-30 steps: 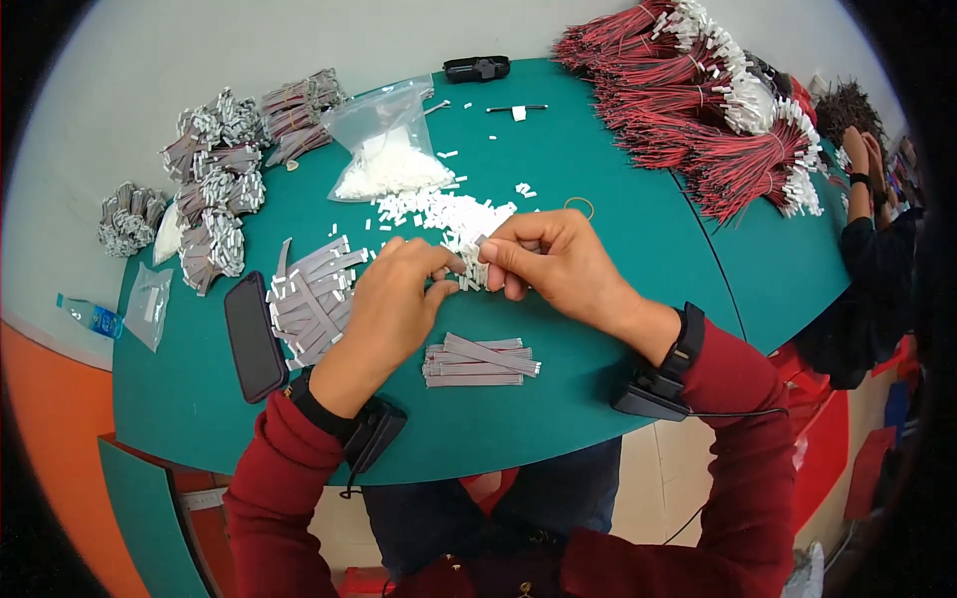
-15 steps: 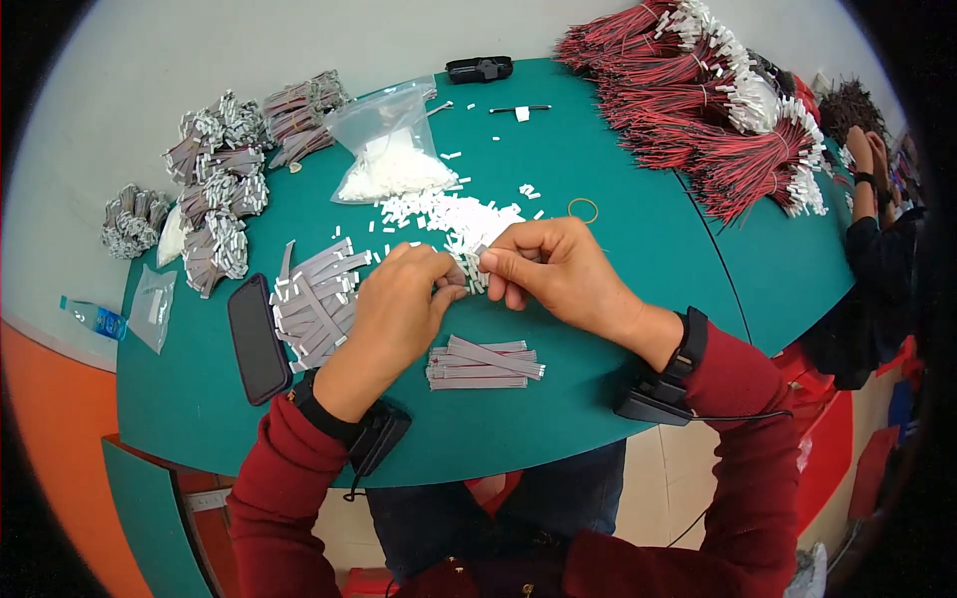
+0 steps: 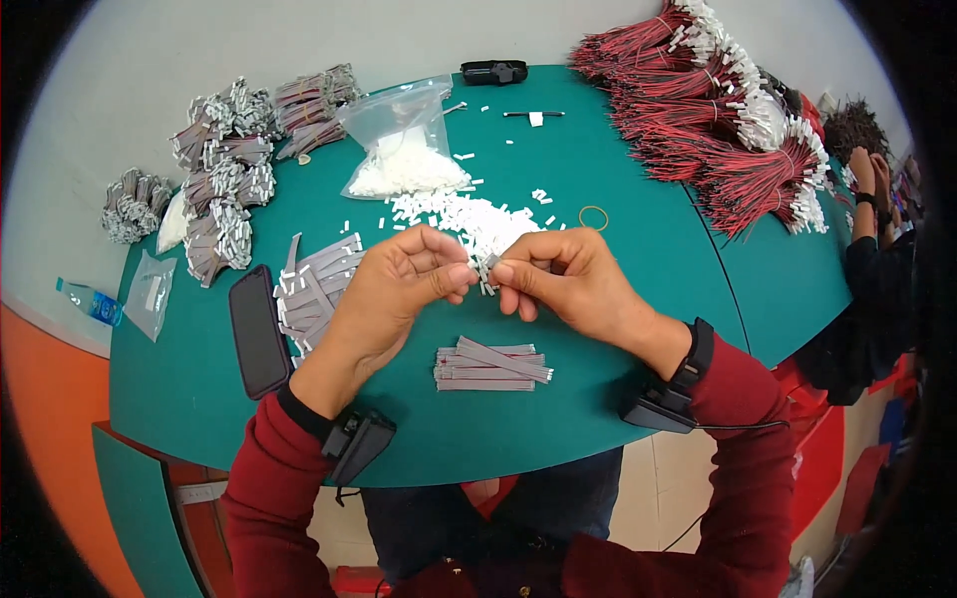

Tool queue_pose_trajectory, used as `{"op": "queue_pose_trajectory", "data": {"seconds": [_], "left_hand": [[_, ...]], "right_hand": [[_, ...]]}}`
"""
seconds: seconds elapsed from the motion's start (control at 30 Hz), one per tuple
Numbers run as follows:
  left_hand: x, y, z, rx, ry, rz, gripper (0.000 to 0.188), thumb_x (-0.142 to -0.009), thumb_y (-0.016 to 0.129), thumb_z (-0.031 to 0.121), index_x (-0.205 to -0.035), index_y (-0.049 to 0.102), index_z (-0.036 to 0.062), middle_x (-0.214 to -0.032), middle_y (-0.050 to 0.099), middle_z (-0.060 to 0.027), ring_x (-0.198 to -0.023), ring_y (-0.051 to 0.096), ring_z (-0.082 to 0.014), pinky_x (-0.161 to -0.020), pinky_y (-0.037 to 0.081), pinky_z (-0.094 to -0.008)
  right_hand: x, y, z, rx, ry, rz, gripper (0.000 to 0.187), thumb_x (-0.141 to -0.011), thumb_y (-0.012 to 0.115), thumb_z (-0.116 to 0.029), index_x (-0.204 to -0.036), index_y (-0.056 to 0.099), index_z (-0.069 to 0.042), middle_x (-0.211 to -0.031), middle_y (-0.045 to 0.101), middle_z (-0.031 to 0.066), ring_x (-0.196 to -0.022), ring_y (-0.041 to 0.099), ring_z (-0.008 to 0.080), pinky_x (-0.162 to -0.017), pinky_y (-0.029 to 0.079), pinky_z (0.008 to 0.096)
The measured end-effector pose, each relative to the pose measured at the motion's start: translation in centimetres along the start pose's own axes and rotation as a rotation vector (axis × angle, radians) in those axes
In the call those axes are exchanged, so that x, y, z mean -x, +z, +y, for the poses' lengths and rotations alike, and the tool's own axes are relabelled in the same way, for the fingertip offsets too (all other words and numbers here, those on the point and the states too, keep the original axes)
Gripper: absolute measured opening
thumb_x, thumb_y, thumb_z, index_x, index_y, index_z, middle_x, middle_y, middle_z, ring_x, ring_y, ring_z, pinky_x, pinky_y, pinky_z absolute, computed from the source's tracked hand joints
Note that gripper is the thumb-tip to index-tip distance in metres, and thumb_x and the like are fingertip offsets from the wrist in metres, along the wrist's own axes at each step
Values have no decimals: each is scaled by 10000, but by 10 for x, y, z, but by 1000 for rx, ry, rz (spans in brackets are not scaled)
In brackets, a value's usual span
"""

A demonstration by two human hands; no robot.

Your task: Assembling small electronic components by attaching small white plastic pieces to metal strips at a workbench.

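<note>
Above the pile of small white connector housings [image 3: 478,221], my two hands come close together. My right hand [image 3: 573,284] pinches a grey flat cable [image 3: 492,261] between thumb and index finger; just a short end of it shows. My left hand [image 3: 404,284] has its thumb and index fingertip pressed together beside that end, and whatever sits between them is too small to make out. Nearer to me lies a small stack of grey flat cables [image 3: 488,374] with white ends. More such cables [image 3: 324,279] are spread out left of my left hand, partly hidden behind it.
A phone [image 3: 259,334] lies at the left. Behind the pile stands a clear bag [image 3: 409,164] of white housings. Bundled grey cables [image 3: 229,184] are heaped far left, red-black wire bundles [image 3: 698,120] far right. A rubber band [image 3: 593,217] lies nearby. Another person's hands [image 3: 865,164] show far right.
My left hand has turned, its palm side and fingers now more in view, with thumb and index fingertip together. The right hand keeps its pinch on the cable. The whole view has shifted slightly.
</note>
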State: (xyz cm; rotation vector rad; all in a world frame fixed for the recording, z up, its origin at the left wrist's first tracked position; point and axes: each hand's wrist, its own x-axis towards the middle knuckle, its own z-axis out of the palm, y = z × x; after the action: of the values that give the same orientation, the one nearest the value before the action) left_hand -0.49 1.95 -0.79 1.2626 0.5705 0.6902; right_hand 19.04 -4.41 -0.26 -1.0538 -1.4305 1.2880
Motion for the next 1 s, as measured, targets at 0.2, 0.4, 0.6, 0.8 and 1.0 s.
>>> {"op": "queue_pose_trajectory", "data": {"seconds": [0.2,0.4,0.6,0.8,1.0], "left_hand": [[2,-2,2,115,-93,-19,165,-825,628,95,-971,591,28,-912,618,-60,-838,580,-124,-714,450,-227],[2,-1,-3,166,-91,7,208,-822,634,97,-997,605,-13,-884,618,-59,-800,572,-114,-712,452,-231],[2,-5,-3,209,-146,-60,217,-833,625,110,-1007,602,-17,-853,597,-44,-761,549,-104,-704,453,-227],[2,-3,-2,237,-165,-75,218,-838,618,110,-1014,600,-17,-854,593,-42,-757,545,-100,-698,451,-222],[2,-4,-4,235,-165,-94,214,-842,613,108,-1016,600,-16,-864,594,-45,-759,545,-98,-693,454,-218]], "right_hand": [[2,0,0,21,2,-39,148,-885,552,-115,-835,629,2,-646,593,13,-545,510,41,-492,395,168],[2,1,1,26,10,-58,140,-884,552,-110,-846,626,3,-639,576,11,-549,487,39,-491,381,172],[3,0,1,68,-10,-71,137,-885,549,-103,-841,623,3,-636,569,9,-550,477,38,-490,374,178],[2,1,2,72,-1,-85,135,-883,549,-99,-835,622,4,-636,566,10,-546,472,37,-485,371,181],[2,1,2,96,19,-103,134,-881,551,-94,-828,623,6,-639,567,9,-547,473,37,-485,372,180]]}}
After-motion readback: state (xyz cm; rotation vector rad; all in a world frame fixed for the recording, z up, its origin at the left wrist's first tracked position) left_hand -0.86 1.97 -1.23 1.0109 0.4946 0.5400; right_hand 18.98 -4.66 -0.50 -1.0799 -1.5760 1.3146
